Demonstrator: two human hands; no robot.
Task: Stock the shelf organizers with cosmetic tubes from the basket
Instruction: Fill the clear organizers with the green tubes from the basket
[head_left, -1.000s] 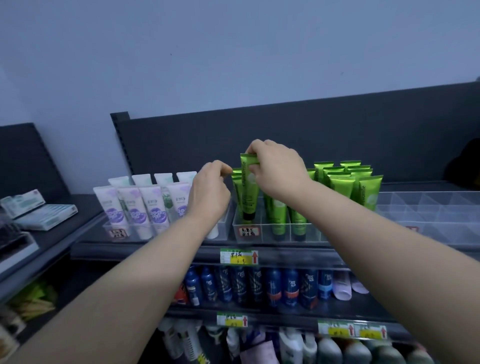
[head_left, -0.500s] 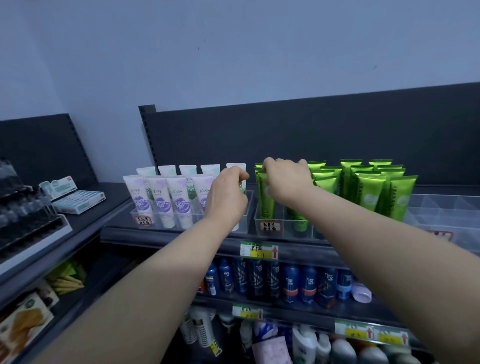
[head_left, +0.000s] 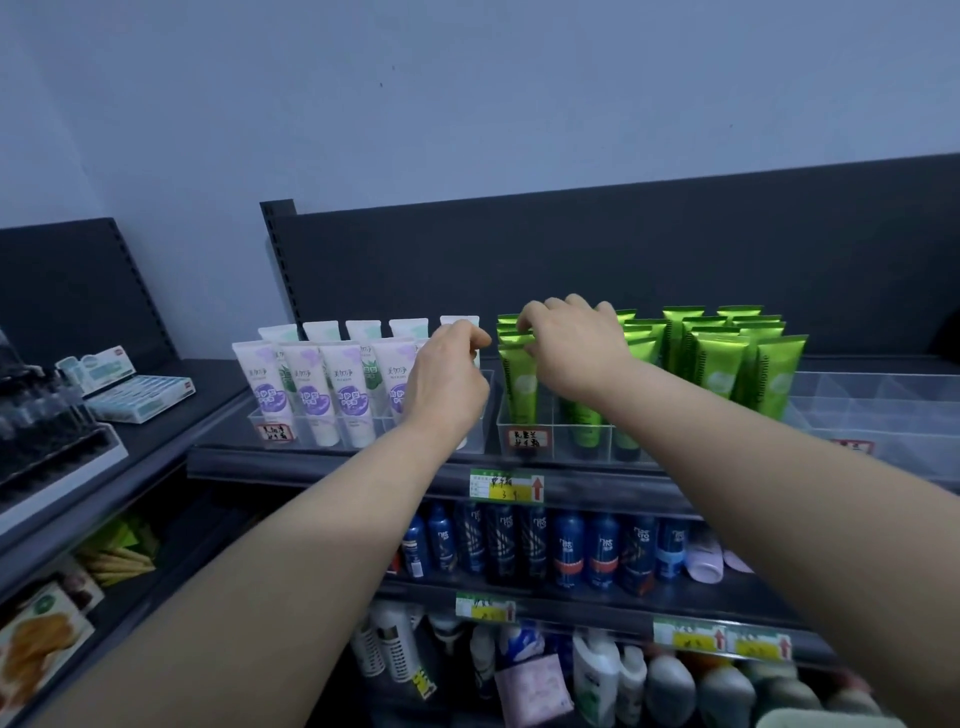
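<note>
Green cosmetic tubes stand cap-down in rows in a clear shelf organizer on the top shelf. My right hand reaches over its leftmost column, fingertips closed on the crimped top of the front green tube, which stands in its slot. To the left, white and purple tubes fill a second clear organizer. My left hand hovers at that organizer's right end with thumb and fingers pinched together, in front of a white tube. No basket is in view.
An organizer with bare compartments sits right of the green tubes. Dark blue bottles line the shelf below, and white and grey bottles the one under it. Boxed goods lie on the side shelf to the left.
My right hand has lowered the green tube from above the rows into the front-left slot. My left hand stayed pinched beside it. The view has shifted left and down.
</note>
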